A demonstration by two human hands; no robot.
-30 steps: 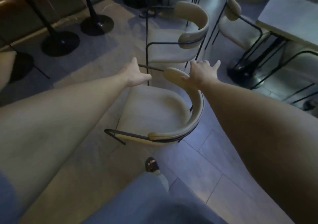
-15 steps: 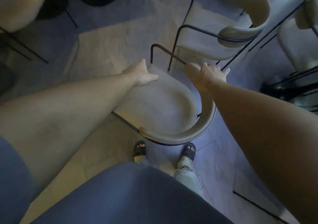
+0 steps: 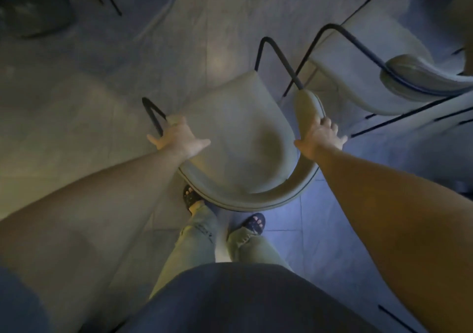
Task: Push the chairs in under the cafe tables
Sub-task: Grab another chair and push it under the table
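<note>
Fingers of the left hand (image 3: pixel 176 139) and right hand (image 3: pixel 321 138) wrap the chair (image 3: pixel 238 138) at its armrest ends, at nine and three o'clock. The risk: its black legs could snag the neighbouring chair (image 3: pixel 409 81) at two o'clock. It is cream, curved-backed, dead centre.

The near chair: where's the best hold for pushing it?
Grip the chair by the two padded ends of its curved backrest, from behind. The left hand and right hand already sit there; the wraparound back faces the person.
</note>
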